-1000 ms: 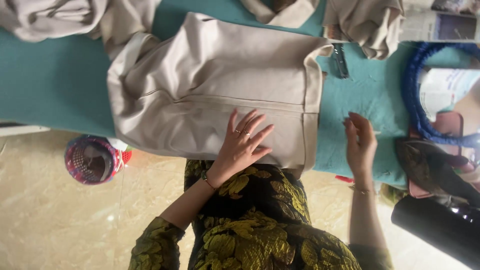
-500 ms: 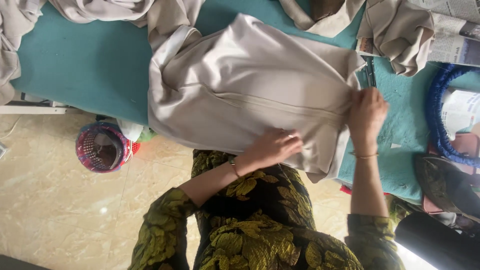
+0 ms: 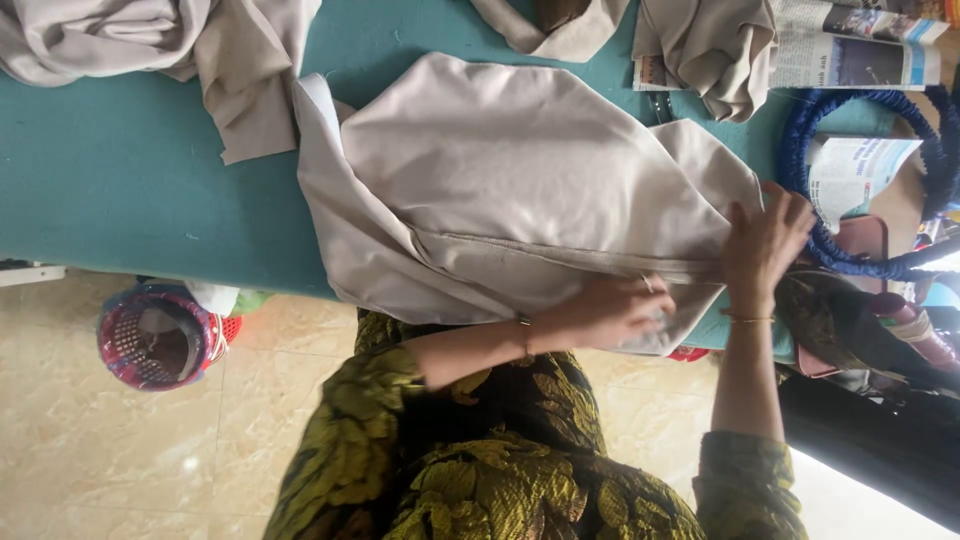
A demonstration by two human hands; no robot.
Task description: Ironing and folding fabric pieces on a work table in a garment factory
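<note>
Centrally, the beige garment (image 3: pixel 520 210) lies on the teal table (image 3: pixel 130 190). Left hand (image 3: pixel 610 312) presses flat on its lower hem; right hand (image 3: pixel 765 240), fingers spread, holds the right edge beside a blue coiled hose (image 3: pixel 810 150).

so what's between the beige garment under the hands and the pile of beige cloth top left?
Head view: only bare teal table lies between the garment and the cloth pile; nothing else sits there.

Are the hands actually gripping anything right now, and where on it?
Both hands are on the beige garment: left hand presses its lower right edge, right hand holds its right end. A true grip cannot be told.
</note>
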